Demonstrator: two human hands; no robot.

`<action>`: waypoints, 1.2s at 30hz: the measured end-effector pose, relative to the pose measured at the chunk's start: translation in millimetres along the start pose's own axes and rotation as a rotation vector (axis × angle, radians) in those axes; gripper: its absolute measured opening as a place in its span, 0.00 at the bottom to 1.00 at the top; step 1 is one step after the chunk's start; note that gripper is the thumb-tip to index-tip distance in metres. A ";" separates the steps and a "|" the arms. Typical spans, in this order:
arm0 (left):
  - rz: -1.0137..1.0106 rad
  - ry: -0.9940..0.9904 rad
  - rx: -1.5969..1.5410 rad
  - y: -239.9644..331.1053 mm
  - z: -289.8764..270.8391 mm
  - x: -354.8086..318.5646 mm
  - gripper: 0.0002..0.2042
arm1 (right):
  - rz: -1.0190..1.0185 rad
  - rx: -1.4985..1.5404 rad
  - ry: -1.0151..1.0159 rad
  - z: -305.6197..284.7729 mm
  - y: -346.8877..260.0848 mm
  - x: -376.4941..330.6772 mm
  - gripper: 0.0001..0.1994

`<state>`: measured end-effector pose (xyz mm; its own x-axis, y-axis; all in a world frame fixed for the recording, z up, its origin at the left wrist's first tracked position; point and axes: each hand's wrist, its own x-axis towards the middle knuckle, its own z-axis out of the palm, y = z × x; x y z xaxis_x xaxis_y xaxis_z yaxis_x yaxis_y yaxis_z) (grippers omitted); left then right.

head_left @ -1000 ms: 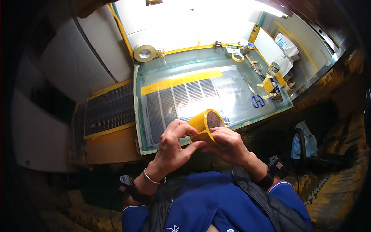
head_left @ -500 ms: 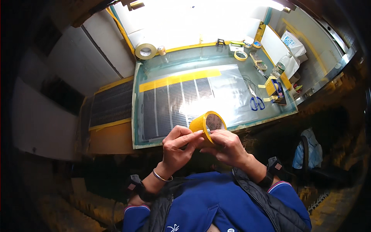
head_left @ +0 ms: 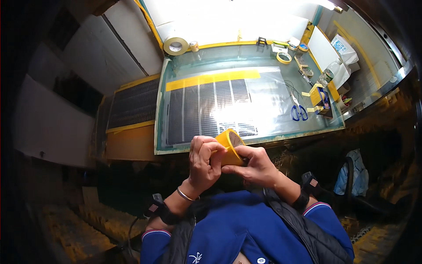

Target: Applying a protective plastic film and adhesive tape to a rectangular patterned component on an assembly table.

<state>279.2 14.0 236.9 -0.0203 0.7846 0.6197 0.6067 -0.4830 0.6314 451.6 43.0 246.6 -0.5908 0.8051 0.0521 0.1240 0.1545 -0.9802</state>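
A wide roll of yellow tape (head_left: 224, 139) is held between my hands, just in front of the glass table's near edge. Its cardboard core shows at the upper right. My right hand (head_left: 256, 167) is closed round the roll's right side, thumb at the rim and fingers below. On the left, my left hand (head_left: 205, 159) has its thumb and forefinger pinched at the tape's surface, where a small yellow edge appears. Beyond the roll, a dark gridded sheet (head_left: 189, 110) under clear film lies on the table, with a yellow tape strip (head_left: 211, 80) along its far edge.
Blue-handled scissors (head_left: 299, 112) lie right of the film, beside a yellow tape dispenser (head_left: 320, 100). A plastic bottle (head_left: 327, 75) stands behind. Tape rolls sit along the far edge, including a large pale one (head_left: 176, 45). Another dark gridded panel (head_left: 134, 103) rests at left.
The roll has turned in my hands, so less of its core opening shows. My left fingers have curled closer along its side. The table appears shifted up and right as the view moved.
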 end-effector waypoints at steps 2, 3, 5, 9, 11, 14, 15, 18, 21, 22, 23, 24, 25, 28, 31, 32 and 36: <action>-0.046 0.011 -0.078 -5.2 -1.2 -5.2 0.06 | 0.057 0.020 -0.013 2.8 6.5 2.3 0.21; -0.135 -0.019 -0.129 -9.9 -4.1 -7.3 0.08 | 0.049 0.015 -0.007 4.7 11.9 4.3 0.21; -0.482 -0.074 -0.409 -12.2 -9.2 -11.1 0.12 | 0.125 0.012 -0.041 4.5 11.7 5.2 0.20; -0.566 -0.151 -0.473 -41.2 -15.4 -33.2 0.09 | 0.050 -0.025 -0.045 19.3 37.1 7.5 0.19; -0.539 -0.083 -0.388 -52.1 -10.0 -45.1 0.04 | 0.081 -0.076 -0.073 24.2 42.9 13.0 0.19; -0.792 0.027 -0.518 -60.3 -1.6 -59.3 0.04 | 0.005 -0.063 -0.248 22.7 71.0 24.3 0.21; -0.834 0.047 -0.527 -65.1 -0.6 -62.9 0.03 | -0.083 -0.153 -0.272 21.3 78.3 25.9 0.24; -0.867 0.189 -0.540 -95.3 2.3 -82.4 0.04 | -0.208 -0.258 -0.305 21.9 73.8 34.5 0.31; -0.857 0.241 -0.495 -124.1 7.9 -97.1 0.04 | -0.053 -0.552 -0.379 8.7 78.2 45.7 0.27; -0.848 0.273 -0.496 -131.9 8.8 -96.3 0.04 | -0.139 -0.663 -0.355 -9.0 89.4 49.3 0.26; -0.880 0.308 -0.512 -147.4 0.0 -100.1 0.04 | -0.182 -0.670 -0.342 -31.6 86.0 50.2 0.26; -0.912 0.351 -0.527 -164.2 -8.4 -107.6 0.04 | -0.153 -0.756 -0.348 -54.0 87.7 48.3 0.25; -0.912 0.453 -0.445 -185.5 -21.1 -116.3 0.04 | -0.222 -0.918 -0.303 -77.1 90.5 44.1 0.24; -1.100 0.495 -0.452 -232.4 -81.3 -133.9 0.04 | -0.291 -1.015 -0.092 -139.6 97.5 21.3 0.20; -1.198 0.426 -0.329 -240.0 -99.8 -127.5 0.05 | -0.240 -1.137 0.099 -164.2 122.4 -1.1 0.13; -1.198 0.429 -0.326 -243.8 -97.3 -127.9 0.05 | -0.242 -1.135 0.098 -159.0 125.7 -3.1 0.13; -1.120 0.481 -0.205 -262.4 -83.0 -127.4 0.06 | -0.230 -1.181 0.232 -139.8 146.5 -11.3 0.10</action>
<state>56.7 8.5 31.0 -0.7641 0.6033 -0.2283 -0.0679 0.2767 0.9586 587.9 136.6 129.1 -0.5530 0.7550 0.3524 0.7536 0.6337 -0.1748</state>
